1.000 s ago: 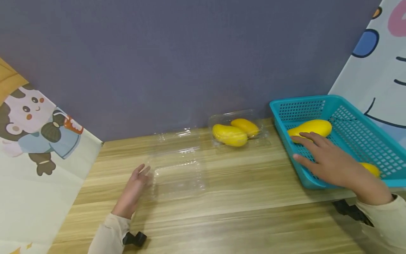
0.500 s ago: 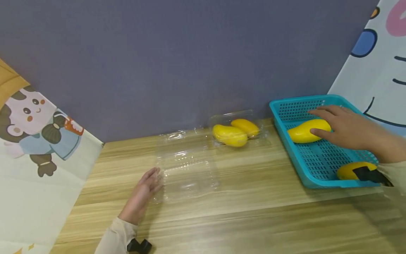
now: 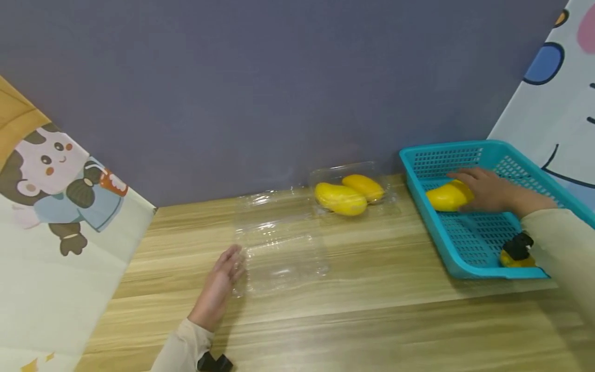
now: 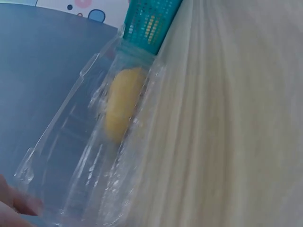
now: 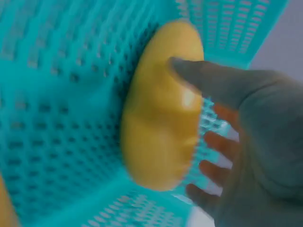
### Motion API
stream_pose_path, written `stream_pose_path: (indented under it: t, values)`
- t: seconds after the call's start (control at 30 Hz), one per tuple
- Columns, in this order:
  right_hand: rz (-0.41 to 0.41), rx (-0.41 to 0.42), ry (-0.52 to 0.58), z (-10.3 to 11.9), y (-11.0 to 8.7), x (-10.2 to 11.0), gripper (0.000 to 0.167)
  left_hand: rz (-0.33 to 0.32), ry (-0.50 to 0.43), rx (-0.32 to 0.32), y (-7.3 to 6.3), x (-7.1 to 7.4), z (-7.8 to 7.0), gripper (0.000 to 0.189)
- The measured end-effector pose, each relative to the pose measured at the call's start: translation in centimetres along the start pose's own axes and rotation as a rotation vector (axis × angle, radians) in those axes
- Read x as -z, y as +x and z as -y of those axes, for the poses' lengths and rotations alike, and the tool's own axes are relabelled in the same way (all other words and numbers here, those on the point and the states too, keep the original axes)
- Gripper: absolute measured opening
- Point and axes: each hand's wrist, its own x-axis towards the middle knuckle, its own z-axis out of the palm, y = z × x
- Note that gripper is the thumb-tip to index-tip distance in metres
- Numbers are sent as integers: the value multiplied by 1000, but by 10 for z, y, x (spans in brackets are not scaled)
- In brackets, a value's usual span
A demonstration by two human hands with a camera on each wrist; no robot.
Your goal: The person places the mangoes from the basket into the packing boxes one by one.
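My right hand is over a yellow mango in the blue-green basket. In the right wrist view the thumb overlaps the top of this mango, and the fingers curve along one side with basket mesh showing between. My left hand has its relaxed fingers at the left edge of an opened clear plastic clamshell box, lying on the table. The left wrist view shows the left fingertips right by the clear plastic, with a yellow mango beyond.
Another clear box, with two mangoes in it, stands at the back by the grey wall, between the opened box and the basket. A further mango lies at the basket's near side, partly covered by the black wrist camera.
My right hand moved from the mango's left end over to its right side and closer around it. My left hand shifted right, and the opened box slid right with it.
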Motion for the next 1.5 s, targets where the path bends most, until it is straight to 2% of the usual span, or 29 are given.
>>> stream_pose_path:
  t: [0.1,0.2,0.3,0.43,0.53,0.7,0.87,1.1,1.27,1.5]
  values:
    - [-6,7,48,-8,1,-7,91,17,-80,-27,1,-3,3,56]
    - [0,7,69,-12,3,-10,92,26,-141,-11,2,-5,4,57]
    - [18,-27,50,-13,2,-11,90,39,-195,2,4,-6,6,57]
    - [28,-93,17,-14,0,-11,86,48,-236,-12,7,-8,10,56]
    - [35,-112,18,-13,0,-12,82,48,-260,-25,9,-8,14,56]
    - [60,-83,83,-12,3,-11,80,48,-316,-74,12,-7,19,56]
    - [61,-46,92,-11,6,-11,77,55,-340,-98,14,-6,21,56]
    - [99,-94,80,-15,6,-12,87,65,-356,-98,17,-6,21,55]
    - [114,-89,104,-14,6,-11,92,72,-352,-125,17,-6,21,56]
    - [126,-109,91,-10,4,-9,87,63,-352,-118,17,-6,22,56]
